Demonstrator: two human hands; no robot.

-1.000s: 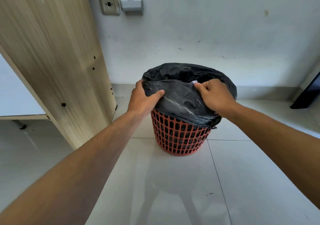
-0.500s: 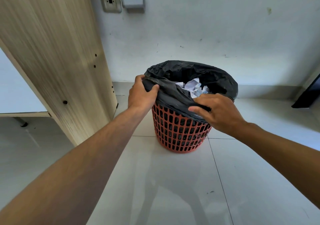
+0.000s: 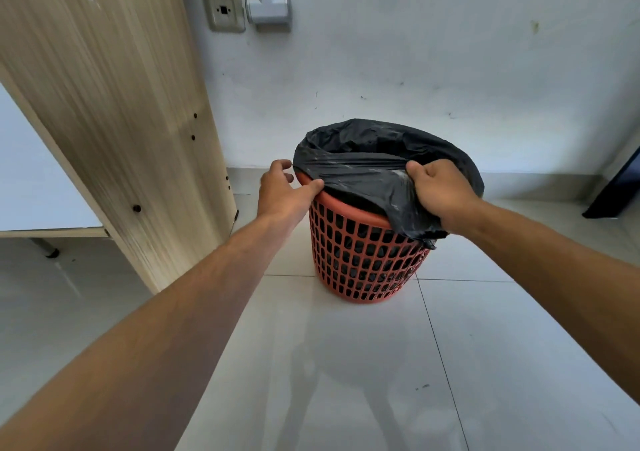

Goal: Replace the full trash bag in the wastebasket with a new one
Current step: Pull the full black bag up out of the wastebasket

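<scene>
Head view: the black trash bag sits in the red lattice wastebasket, which stands on the pale tiled floor close to the wall. The bag's edge is lifted off the near-left part of the rim, so a strip of bare red rim shows there, while the far side is draped over the rim. The right hand grips a bunched fold of the bag at the near-right of the rim, fingers curled round the plastic, with a flap hanging down outside the basket below it. The left hand is at the left of the rim, fingers loosely spread; its thumb touches the bag's edge or the rim, and it is hard to tell which. A light wooden panel leans up at the left. On the white wall behind are a socket plate and a white plug beside it.
</scene>
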